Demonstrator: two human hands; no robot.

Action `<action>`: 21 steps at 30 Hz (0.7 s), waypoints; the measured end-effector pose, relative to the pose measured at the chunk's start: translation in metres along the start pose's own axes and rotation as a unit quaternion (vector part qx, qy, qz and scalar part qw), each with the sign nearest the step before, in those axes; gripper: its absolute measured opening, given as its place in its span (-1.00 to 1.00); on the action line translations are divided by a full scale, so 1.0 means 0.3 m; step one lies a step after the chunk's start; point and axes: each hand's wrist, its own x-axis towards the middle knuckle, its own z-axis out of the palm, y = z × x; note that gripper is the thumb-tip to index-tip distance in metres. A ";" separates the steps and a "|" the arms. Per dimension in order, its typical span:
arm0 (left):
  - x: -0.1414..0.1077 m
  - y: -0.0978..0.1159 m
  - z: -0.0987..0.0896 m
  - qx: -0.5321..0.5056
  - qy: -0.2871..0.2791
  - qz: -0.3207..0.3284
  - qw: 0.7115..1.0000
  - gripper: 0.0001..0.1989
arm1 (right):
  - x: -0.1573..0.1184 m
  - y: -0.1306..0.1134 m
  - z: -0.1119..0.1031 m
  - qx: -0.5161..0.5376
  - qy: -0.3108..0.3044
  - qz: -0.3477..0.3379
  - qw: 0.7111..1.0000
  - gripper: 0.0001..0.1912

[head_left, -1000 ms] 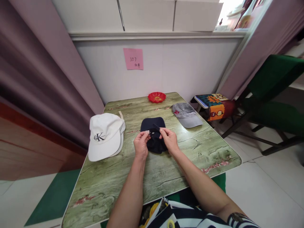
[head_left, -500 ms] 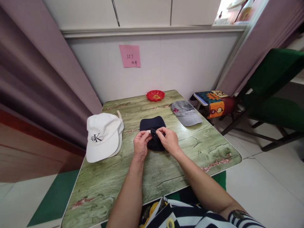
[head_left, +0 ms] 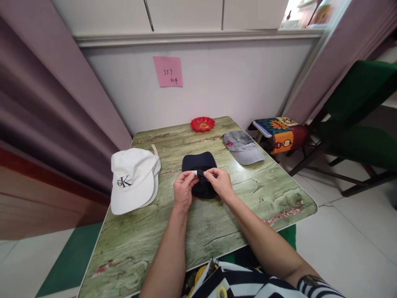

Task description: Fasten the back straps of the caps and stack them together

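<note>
A dark navy cap [head_left: 199,160] lies at the middle of the green wood-patterned table [head_left: 214,231], its brim toward the wall. My left hand [head_left: 183,188] pinches a small white piece at the cap's strap. Just beside it, my right hand [head_left: 221,182] pinches the dark strap between thumb and fingers. White caps [head_left: 133,180], one partly under another, lie at the left with a "CK" print on top. To the right rests a grey cap [head_left: 242,147] with a red emblem.
A red scalloped dish [head_left: 202,124] stands near the table's far edge. Beyond the table's right side are a stool with a patterned cloth [head_left: 281,134] and a green-covered chair [head_left: 356,99]. A pink note [head_left: 168,71] is stuck on the wall.
Both hands keep their pinch on the strap, and the dark strap end has turned slightly between them. The view has shifted a little.
</note>
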 end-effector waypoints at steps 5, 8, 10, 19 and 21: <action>-0.002 0.003 0.005 0.009 -0.003 0.000 1.000 -0.77 | -0.005 -0.004 0.001 0.009 -0.006 0.002 1.000 -0.70; -0.003 0.005 0.007 0.012 -0.001 0.000 1.000 -0.77 | -0.007 -0.006 0.000 0.009 -0.012 -0.001 1.000 -0.71; -0.004 0.005 0.008 0.017 0.001 -0.001 1.000 -0.77 | -0.008 -0.008 -0.002 0.007 -0.016 -0.004 1.000 -0.72; -0.007 0.005 0.007 0.009 -0.004 -0.005 1.000 -0.77 | -0.012 -0.055 -0.037 -0.085 -0.024 -0.036 0.995 -0.74; -0.006 0.003 0.006 0.012 -0.005 -0.005 1.000 -0.77 | -0.011 -0.066 -0.046 -0.105 -0.025 -0.049 0.993 -0.74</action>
